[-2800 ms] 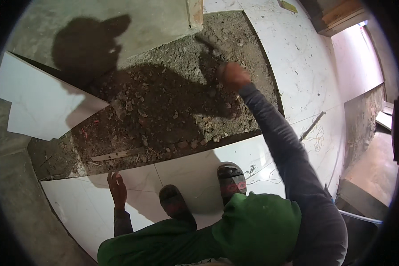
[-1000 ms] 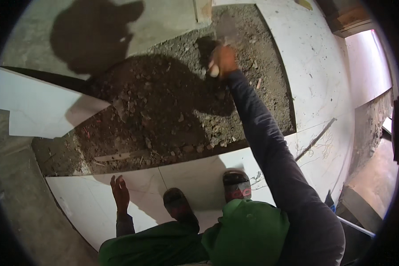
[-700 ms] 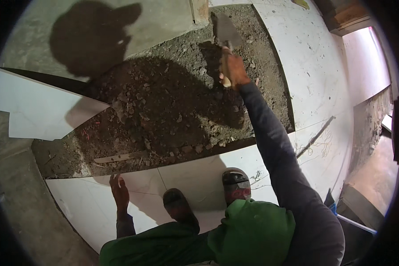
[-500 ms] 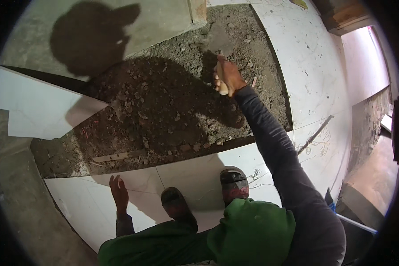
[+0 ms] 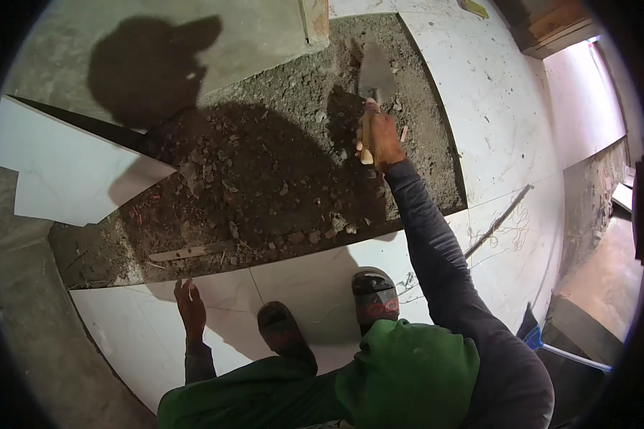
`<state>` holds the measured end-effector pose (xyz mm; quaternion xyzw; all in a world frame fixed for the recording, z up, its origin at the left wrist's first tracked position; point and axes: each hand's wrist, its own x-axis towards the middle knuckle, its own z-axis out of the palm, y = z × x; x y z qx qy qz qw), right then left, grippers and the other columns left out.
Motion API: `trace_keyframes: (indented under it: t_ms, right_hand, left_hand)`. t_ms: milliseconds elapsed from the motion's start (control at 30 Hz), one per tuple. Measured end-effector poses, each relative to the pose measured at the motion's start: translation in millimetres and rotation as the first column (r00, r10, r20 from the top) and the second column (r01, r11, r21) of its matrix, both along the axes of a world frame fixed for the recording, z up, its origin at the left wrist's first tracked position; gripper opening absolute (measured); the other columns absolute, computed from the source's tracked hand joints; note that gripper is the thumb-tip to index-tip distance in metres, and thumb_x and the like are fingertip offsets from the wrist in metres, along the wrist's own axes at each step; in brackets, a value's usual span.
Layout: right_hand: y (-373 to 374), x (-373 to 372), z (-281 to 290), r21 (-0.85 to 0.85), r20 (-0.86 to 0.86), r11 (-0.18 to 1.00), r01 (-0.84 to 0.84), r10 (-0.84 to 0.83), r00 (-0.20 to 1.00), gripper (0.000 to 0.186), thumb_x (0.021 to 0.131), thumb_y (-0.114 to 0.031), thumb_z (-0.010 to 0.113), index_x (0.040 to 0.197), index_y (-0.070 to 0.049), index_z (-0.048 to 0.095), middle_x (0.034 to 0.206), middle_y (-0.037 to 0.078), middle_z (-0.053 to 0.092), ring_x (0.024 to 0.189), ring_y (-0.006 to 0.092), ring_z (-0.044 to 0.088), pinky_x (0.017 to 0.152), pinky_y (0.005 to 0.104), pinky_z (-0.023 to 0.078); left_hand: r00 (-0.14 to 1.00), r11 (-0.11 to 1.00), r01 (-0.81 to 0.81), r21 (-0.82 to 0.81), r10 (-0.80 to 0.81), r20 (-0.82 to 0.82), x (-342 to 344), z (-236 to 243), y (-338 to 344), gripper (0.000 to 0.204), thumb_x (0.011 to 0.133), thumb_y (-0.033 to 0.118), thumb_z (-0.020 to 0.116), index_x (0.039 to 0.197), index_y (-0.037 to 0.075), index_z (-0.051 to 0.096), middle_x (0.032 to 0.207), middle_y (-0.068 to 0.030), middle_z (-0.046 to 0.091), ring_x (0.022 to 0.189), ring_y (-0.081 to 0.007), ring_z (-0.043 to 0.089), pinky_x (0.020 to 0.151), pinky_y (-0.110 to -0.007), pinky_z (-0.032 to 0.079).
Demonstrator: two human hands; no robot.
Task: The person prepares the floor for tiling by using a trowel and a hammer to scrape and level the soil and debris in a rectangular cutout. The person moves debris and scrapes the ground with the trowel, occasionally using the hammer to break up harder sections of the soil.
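Grey trowel (image 5: pixel 377 77) in right hand (image 5: pixel 383 139), clasped by handle (image 5: pixel 366 155), likely best grip. Looks stiff, light. Near loosely spread left hand (image 5: pixel 190 309): tile (image 5: pixel 136 322).

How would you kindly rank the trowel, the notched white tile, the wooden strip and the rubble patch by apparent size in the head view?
1. Rubble patch, by far
2. Notched white tile
3. Trowel, though partly covered by the right hand
4. Wooden strip
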<state>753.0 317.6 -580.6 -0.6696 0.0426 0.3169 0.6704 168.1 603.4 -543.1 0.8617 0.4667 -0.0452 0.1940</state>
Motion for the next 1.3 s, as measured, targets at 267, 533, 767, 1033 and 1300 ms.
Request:
trace_keyframes:
  t_ms: [267, 533, 767, 1033, 1300]
  right_hand:
    - [-14, -40, 19, -0.668, 0.565, 0.744, 0.017, 0.492, 0.662, 0.051, 0.112, -0.041, 0.053, 0.096, 0.005, 0.068, 0.078, 0.031, 0.07, 0.076, 0.0501, 0.073, 0.067, 0.0584, 0.058]
    - [-53, -60, 10, -0.598, 0.532, 0.774, -0.208, 0.578, 0.619, 0.046, 0.111, -0.045, 0.055, 0.112, -0.002, 0.07, 0.081, 0.026, 0.072, 0.078, 0.049, 0.073, 0.071, 0.0591, 0.058]
    - [-117, -33, 50, -0.594, 0.565, 0.804, 0.006, 0.412, 0.715, 0.051, 0.11, -0.046, 0.059, 0.088, -0.002, 0.074, 0.065, 0.022, 0.065, 0.062, 0.0432, 0.069, 0.062, 0.053, 0.052]
    - [-103, 48, -2, -0.449, 0.82, 0.731, 0.514, 0.109, 0.562, 0.03, 0.104, -0.025, 0.07, 0.087, -0.001, 0.071, 0.073, 0.019, 0.066, 0.063, 0.0391, 0.065, 0.061, 0.0468, 0.05]
    - [-79, 102, -35, -0.51, 0.858, 0.673, 0.535, 0.355, 0.371, 0.015, 0.096, -0.015, 0.075, 0.102, -0.004, 0.067, 0.094, 0.014, 0.064, 0.081, 0.0336, 0.067, 0.06, 0.0449, 0.054]
  left_hand:
    - [1.0, 1.0, 0.007, -0.024, -0.007, -0.007, 11, 9, 4, 0.047, 0.117, 0.036, 0.048, 0.144, 0.001, 0.063, 0.16, -0.0284, 0.047, 0.149, -0.045, 0.046, 0.121, -0.053, 0.04]
    - [0.936, 0.93, 0.346, -0.127, -0.331, 0.123, 122, 46, 16, 0.039, 0.115, 0.029, 0.052, 0.14, 0.0, 0.061, 0.146, -0.0304, 0.054, 0.141, -0.0423, 0.054, 0.111, -0.055, 0.049]
    - [0.556, 0.541, 0.831, -0.128, -0.812, 0.176, 333, 62, -19, 0.051, 0.115, 0.039, 0.05, 0.147, 0.0, 0.059, 0.156, -0.0285, 0.049, 0.146, -0.0483, 0.049, 0.12, -0.058, 0.042]
    - [0.347, 0.61, 0.648, 0.457, -0.77, 0.535, 608, -79, -128, 0.051, 0.097, 0.006, 0.06, 0.147, -0.004, 0.056, 0.159, -0.0272, 0.047, 0.151, -0.0512, 0.04, 0.124, -0.061, 0.037]
    - [0.702, 0.838, 0.43, 0.335, -0.544, 0.46, 641, -96, -133, 0.053, 0.104, 0.023, 0.055, 0.154, 0.006, 0.054, 0.161, -0.0219, 0.046, 0.149, -0.0482, 0.041, 0.123, -0.061, 0.033]
